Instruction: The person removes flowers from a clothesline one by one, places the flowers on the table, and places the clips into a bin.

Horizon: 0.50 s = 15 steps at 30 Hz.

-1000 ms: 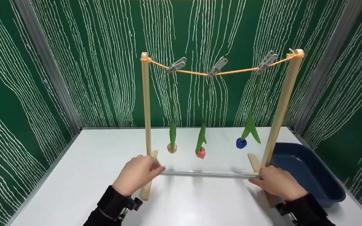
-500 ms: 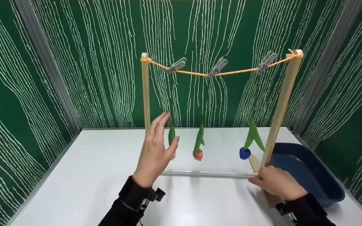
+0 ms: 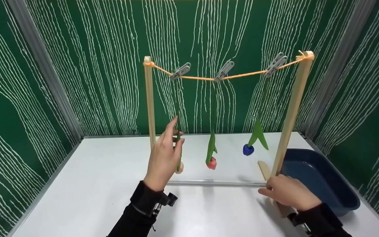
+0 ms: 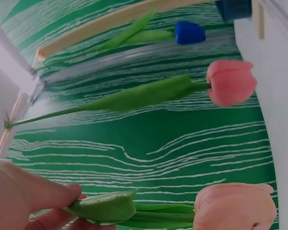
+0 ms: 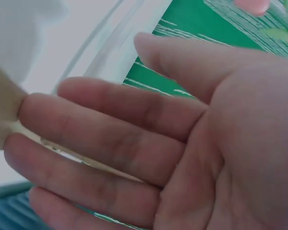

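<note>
Fingers of the left hand (image 3: 164, 156) pinch the peach flower (image 4: 235, 208) by its leaf (image 4: 105, 207); the right hand (image 3: 291, 191), fingers extended, touches the frame (image 3: 290, 117), left of the basin (image 3: 317, 179).

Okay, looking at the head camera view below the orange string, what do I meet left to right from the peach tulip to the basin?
Peach tulip, pinched by the left hand → pink tulip → blue tulip → right wooden post → dark blue basin.
</note>
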{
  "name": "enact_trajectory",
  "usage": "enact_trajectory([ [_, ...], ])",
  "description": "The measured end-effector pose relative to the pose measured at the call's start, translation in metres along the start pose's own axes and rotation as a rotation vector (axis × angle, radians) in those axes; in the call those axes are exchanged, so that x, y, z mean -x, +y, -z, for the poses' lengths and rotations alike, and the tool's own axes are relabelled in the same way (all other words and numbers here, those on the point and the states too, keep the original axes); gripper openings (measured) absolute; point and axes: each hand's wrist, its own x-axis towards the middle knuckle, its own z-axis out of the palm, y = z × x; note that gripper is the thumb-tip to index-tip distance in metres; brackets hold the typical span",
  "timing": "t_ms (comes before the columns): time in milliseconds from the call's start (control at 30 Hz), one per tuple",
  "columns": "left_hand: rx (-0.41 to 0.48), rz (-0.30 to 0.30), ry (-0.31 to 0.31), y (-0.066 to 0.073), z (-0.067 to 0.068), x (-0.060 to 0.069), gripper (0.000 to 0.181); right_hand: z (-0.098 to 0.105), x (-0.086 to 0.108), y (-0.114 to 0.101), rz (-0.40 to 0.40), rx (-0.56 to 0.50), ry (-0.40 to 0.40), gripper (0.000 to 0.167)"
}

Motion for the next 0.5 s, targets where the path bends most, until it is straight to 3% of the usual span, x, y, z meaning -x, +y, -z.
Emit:
enact_trajectory([
  [100,0.006,0.007,0.000,-0.001,0.001,0.000,0.069,0.001,0.001,-0.010,0.126,-0.007,-0.012,0.024],
  [267,0.007,0.008,0.002,-0.002,0.005,0.000,0.067,0.001,0.003,-0.032,0.407,-0.067,0.085,0.015],
  [500,0.006,0.009,0.004,-0.003,0.010,-0.001,0.068,0.009,0.012,-0.071,0.598,-0.251,0.238,0.018],
])
